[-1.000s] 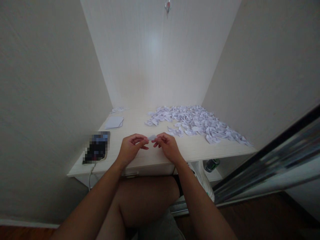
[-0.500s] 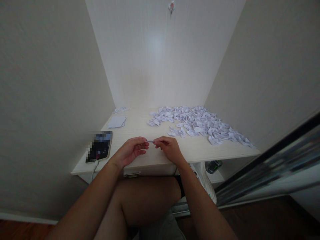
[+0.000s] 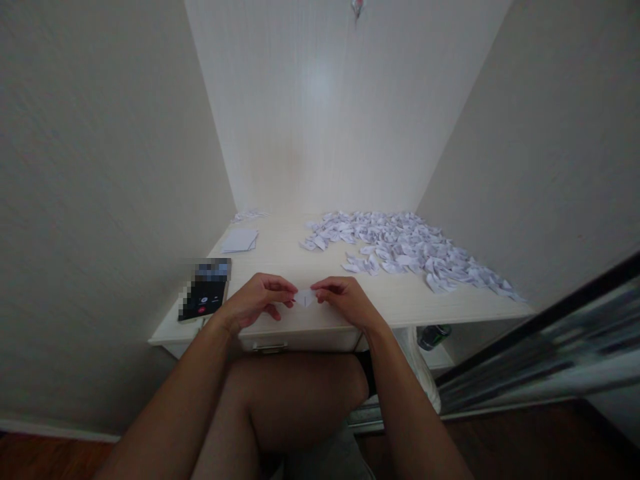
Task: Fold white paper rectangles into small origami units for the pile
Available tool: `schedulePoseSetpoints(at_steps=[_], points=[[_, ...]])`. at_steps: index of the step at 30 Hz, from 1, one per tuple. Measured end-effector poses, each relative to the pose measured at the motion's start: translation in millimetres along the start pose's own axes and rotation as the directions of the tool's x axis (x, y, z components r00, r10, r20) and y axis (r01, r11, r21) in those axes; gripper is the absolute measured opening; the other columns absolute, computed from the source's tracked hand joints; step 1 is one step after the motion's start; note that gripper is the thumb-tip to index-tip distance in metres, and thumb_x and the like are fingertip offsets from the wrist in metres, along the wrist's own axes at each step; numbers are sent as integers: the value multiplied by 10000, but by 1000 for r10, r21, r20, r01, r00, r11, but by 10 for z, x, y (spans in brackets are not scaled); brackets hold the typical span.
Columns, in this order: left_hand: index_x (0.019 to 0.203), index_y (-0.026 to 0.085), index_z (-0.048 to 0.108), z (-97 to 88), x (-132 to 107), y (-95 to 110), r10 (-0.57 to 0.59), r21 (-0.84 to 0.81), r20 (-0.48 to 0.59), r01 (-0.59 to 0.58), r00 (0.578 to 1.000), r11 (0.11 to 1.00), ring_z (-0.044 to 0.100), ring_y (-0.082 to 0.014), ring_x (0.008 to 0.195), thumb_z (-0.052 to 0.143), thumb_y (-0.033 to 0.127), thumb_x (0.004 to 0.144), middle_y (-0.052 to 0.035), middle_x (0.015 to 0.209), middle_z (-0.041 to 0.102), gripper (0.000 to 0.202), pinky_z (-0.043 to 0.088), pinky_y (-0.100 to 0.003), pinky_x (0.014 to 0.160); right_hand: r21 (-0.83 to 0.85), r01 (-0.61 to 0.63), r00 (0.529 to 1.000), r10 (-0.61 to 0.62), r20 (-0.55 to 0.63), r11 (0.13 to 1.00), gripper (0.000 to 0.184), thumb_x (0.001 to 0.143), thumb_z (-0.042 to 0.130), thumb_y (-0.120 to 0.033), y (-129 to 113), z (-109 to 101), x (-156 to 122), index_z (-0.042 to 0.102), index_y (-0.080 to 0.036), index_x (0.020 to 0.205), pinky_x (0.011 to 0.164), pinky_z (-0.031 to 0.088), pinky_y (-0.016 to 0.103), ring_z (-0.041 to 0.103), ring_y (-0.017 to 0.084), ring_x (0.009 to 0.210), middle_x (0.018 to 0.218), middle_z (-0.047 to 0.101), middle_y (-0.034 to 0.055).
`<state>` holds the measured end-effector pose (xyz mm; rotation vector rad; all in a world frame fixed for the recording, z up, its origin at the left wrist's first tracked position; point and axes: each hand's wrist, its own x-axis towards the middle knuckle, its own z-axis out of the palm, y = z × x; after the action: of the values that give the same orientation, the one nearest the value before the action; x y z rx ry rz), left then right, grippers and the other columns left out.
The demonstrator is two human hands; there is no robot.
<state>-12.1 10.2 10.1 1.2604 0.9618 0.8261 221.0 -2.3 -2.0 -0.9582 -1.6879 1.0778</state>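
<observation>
A small white folded paper piece [image 3: 305, 297] sits between my two hands just above the front edge of the pale desk [image 3: 280, 257]. My left hand [image 3: 257, 300] pinches its left corner with thumb and fingers closed. My right hand [image 3: 345, 299] pinches the right corner the same way. The paper shows a downward-pointing triangular shape. A wide heap of several folded white paper pieces [image 3: 405, 250] lies on the right half of the desk, apart from both hands.
A phone [image 3: 206, 297] with a lit screen lies at the desk's left front corner, a cable hanging below. A stack of flat paper squares [image 3: 240, 240] and a few scraps [image 3: 249, 215] lie at the back left. A drawer handle [image 3: 270, 347] and my knee sit below. A dark can [image 3: 431, 335] stands under the desk.
The paper piece, seen edge-on as a thin strip half a second ago, now shows as a flat triangle. Both hands dropped slightly toward the desk's front edge. The view shifted a little right.
</observation>
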Motion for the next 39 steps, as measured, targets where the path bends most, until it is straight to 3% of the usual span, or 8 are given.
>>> schedulePoseSetpoints(at_steps=[6, 16, 22, 29, 34, 39], points=[[873, 163, 784, 49, -20, 36, 93, 59, -16, -92, 996, 994, 643, -182, 608, 788, 254, 651, -72, 690, 708, 240, 505, -210, 379, 28, -53, 999, 53, -2, 998, 202, 769, 718, -276, -1, 28, 7, 763, -181, 941, 624, 466, 263, 622, 137, 630, 708, 726, 18], [851, 158, 788, 43, -42, 66, 157, 86, 30, -159, 987, 984, 643, -172, 579, 804, 299, 673, -71, 671, 706, 228, 550, -236, 413, 97, -49, 998, 51, -28, 994, 142, 745, 759, -292, -12, 23, 1, 759, -194, 848, 613, 448, 253, 594, 129, 623, 669, 688, -3], [814, 157, 768, 114, -75, 102, 263, 253, 2, -255, 965, 933, 651, -184, 606, 769, 314, 720, -64, 679, 704, 183, 587, -263, 443, 71, -59, 994, 66, -89, 996, 172, 719, 793, -341, -14, 35, 1, 741, -191, 786, 594, 428, 258, 575, 130, 621, 690, 685, 5], [865, 160, 730, 245, -37, 41, 390, 400, -83, -328, 917, 856, 598, -126, 506, 678, 279, 783, -9, 661, 639, 154, 564, -244, 430, 4, -36, 991, 36, -133, 999, 209, 732, 774, -296, 23, 24, 13, 746, -195, 913, 554, 380, 247, 529, 116, 570, 623, 624, -28], [845, 150, 674, 275, -22, 34, 428, 344, -87, -376, 900, 861, 579, -97, 478, 670, 243, 773, 36, 611, 570, 118, 559, -230, 460, 8, 2, 990, 0, -139, 1000, 221, 733, 775, -305, 41, 35, 11, 730, -196, 921, 557, 375, 248, 505, 113, 560, 606, 588, -38], [946, 142, 679, 277, 3, 24, 403, 201, -57, -385, 913, 901, 577, -117, 540, 723, 293, 752, 26, 647, 571, 249, 557, -239, 422, 34, 2, 988, 3, -153, 999, 171, 754, 749, -305, 13, 27, 7, 716, -193, 880, 554, 360, 252, 483, 112, 552, 595, 569, -42]])
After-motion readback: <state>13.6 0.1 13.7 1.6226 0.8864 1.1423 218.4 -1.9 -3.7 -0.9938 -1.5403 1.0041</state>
